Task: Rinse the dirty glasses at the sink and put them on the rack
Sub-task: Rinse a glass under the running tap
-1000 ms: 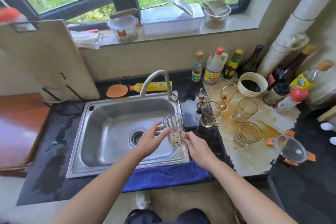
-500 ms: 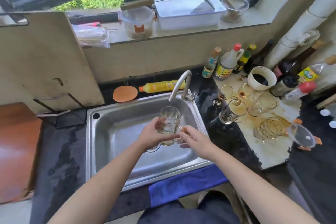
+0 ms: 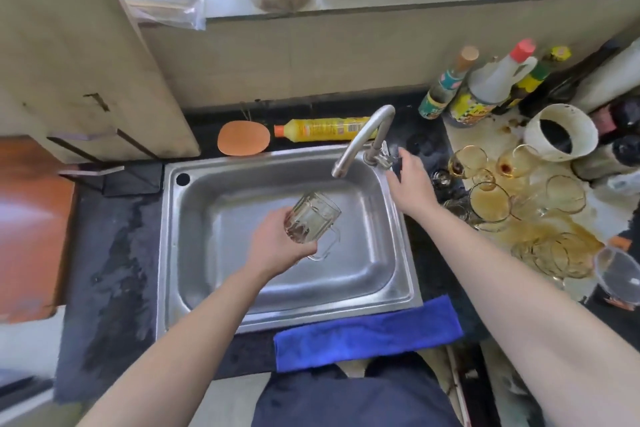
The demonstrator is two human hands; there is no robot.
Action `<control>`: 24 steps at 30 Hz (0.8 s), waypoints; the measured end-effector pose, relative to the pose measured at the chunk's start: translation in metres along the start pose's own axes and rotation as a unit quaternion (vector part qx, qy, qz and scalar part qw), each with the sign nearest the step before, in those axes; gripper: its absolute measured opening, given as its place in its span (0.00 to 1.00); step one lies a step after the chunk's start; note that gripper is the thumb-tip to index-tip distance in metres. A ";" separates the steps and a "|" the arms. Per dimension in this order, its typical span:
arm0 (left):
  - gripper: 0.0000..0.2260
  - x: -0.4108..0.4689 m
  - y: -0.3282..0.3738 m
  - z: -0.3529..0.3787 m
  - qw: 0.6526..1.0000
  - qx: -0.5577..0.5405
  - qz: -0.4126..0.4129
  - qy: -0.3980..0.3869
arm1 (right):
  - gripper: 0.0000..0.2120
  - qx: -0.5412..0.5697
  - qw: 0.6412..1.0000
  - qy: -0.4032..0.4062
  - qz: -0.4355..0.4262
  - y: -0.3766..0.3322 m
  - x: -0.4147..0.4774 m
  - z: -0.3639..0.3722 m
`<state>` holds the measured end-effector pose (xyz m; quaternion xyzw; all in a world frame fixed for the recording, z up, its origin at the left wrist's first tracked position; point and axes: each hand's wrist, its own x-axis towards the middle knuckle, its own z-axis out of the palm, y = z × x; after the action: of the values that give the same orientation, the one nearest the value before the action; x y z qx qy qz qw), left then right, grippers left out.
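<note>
My left hand (image 3: 277, 246) grips a clear glass mug (image 3: 313, 220) with a handle, tilted over the middle of the steel sink (image 3: 194, 253), below the spout of the tap (image 3: 363, 135). My right hand (image 3: 410, 180) reaches to the tap's handle at the sink's back right corner, fingers spread at it. No water runs from the spout. Several dirty stained glasses (image 3: 491, 204) stand on the soiled white board (image 3: 588, 218) right of the sink.
A blue cloth (image 3: 367, 333) lies over the counter's front edge. A yellow bottle (image 3: 322, 128) and an orange sponge (image 3: 243, 138) lie behind the sink. Sauce bottles (image 3: 485, 87) and a stained white cup (image 3: 557, 132) crowd the back right. A wooden board (image 3: 86, 62) leans at left.
My right hand let go of the mug and moved up right to the tap handle. My left hand alone now holds the mug, tilted lower in the sink. The camera moved closer and looks more steeply down.
</note>
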<state>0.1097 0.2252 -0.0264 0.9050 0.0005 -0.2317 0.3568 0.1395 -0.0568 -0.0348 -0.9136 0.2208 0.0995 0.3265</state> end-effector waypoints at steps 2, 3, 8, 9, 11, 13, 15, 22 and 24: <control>0.25 0.000 0.002 0.001 1.000 0.002 -0.009 0.016 | 0.21 -0.061 0.998 -0.019 -0.029 -0.001 0.020 -0.002; 0.25 0.000 0.002 0.002 1.000 0.006 -0.011 0.022 | 0.17 -0.099 0.994 -0.026 -0.045 -0.001 0.027 -0.001; 0.28 0.001 0.007 0.005 0.999 0.034 -0.023 0.035 | 0.11 -0.262 0.961 -0.019 -0.083 -0.004 0.037 0.002; 0.28 0.002 0.008 0.007 0.998 0.039 -0.027 0.035 | 0.13 -0.282 0.956 -0.018 -0.082 -0.005 0.036 0.002; 0.30 0.005 0.009 0.009 0.998 0.043 -0.036 0.032 | 0.14 -0.314 0.945 -0.016 -0.089 -0.006 0.034 0.004; 0.30 0.008 0.012 0.009 0.998 0.043 -0.038 0.034 | 0.13 -0.333 0.938 -0.020 -0.094 -0.007 0.032 0.006; 0.30 0.011 0.013 0.009 0.998 0.046 -0.037 0.037 | 0.14 -0.341 0.935 -0.028 -0.096 -0.010 0.028 0.010; 0.30 0.018 0.014 -0.002 0.997 0.070 -0.021 0.032 | 0.15 -0.332 0.936 -0.033 -0.110 -0.010 0.020 0.009; 0.31 0.020 0.015 -0.004 0.996 0.076 -0.016 0.032 | 0.16 -0.339 0.932 -0.040 -0.118 -0.009 0.016 0.007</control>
<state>0.1318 0.2133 -0.0227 0.9364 0.0086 -0.2076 0.2829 0.1575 -0.0522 -0.0404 -0.9848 0.0511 0.1654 0.0151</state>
